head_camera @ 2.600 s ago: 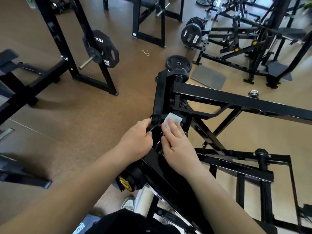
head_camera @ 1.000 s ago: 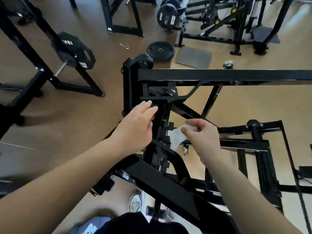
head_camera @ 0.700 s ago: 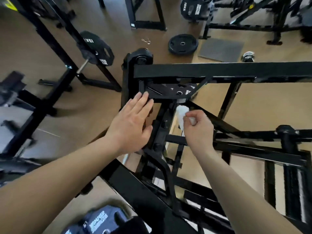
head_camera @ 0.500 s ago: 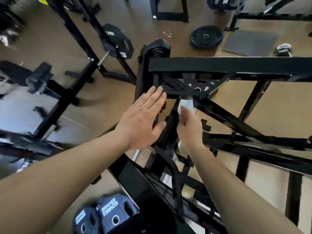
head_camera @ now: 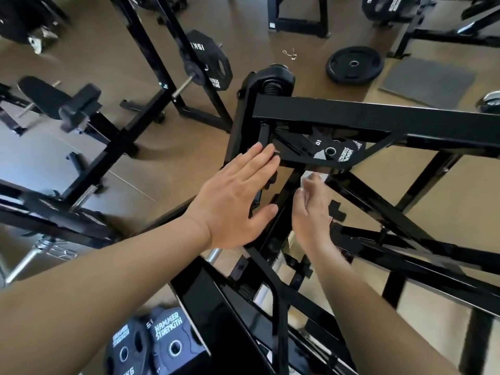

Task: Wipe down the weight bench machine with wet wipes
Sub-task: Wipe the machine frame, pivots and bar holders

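The black steel frame of the weight machine [head_camera: 351,117] fills the middle and right of the view, seen from above. My left hand [head_camera: 238,196] lies flat with straight fingers against an upright post of the frame. To its right, my right hand [head_camera: 311,209] reaches in between the bars and holds a white wet wipe [head_camera: 311,175] up against the underside of a black plate. Most of the wipe is hidden behind my fingers and the plate.
Weight plates [head_camera: 159,345] are stored low at the bottom left. A loose plate [head_camera: 354,64] and a grey mat [head_camera: 430,78] lie on the brown floor beyond. A rack with a 15 kg plate [head_camera: 208,59] stands at upper left, a padded bench [head_camera: 54,101] at far left.
My right hand has carried the wipe from the frame's middle up under the plate. My left hand let go of the post and now lies flat on it. The view shifted.
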The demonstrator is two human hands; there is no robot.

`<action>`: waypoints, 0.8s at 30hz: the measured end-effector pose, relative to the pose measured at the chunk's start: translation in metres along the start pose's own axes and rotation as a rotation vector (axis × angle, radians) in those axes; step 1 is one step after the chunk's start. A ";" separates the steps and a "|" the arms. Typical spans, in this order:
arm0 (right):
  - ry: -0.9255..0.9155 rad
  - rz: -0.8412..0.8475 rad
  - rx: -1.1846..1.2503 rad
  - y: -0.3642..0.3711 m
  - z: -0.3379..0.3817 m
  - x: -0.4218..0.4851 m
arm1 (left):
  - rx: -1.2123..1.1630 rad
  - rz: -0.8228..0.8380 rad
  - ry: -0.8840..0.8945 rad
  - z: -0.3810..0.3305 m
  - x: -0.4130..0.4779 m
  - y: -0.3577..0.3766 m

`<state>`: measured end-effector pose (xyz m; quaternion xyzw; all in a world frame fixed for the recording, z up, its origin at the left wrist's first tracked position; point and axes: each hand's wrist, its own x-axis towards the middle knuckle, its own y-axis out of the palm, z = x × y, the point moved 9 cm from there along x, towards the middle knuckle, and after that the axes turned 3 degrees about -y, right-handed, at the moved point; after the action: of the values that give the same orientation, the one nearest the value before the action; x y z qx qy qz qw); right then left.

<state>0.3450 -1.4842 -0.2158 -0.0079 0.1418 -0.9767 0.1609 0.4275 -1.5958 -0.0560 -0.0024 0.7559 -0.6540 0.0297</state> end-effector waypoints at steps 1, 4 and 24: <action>0.001 0.016 0.020 0.005 -0.003 -0.011 | 0.004 -0.002 0.002 0.000 0.000 0.000; -0.063 -0.014 -0.032 0.004 -0.004 -0.034 | 0.011 -0.004 0.005 0.001 0.001 0.001; -0.107 0.211 -0.205 0.016 -0.003 -0.028 | 0.023 -0.002 0.007 0.001 0.002 0.002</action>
<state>0.3760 -1.4886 -0.2225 -0.0614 0.2322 -0.9329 0.2683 0.4259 -1.5968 -0.0583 -0.0005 0.7483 -0.6628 0.0267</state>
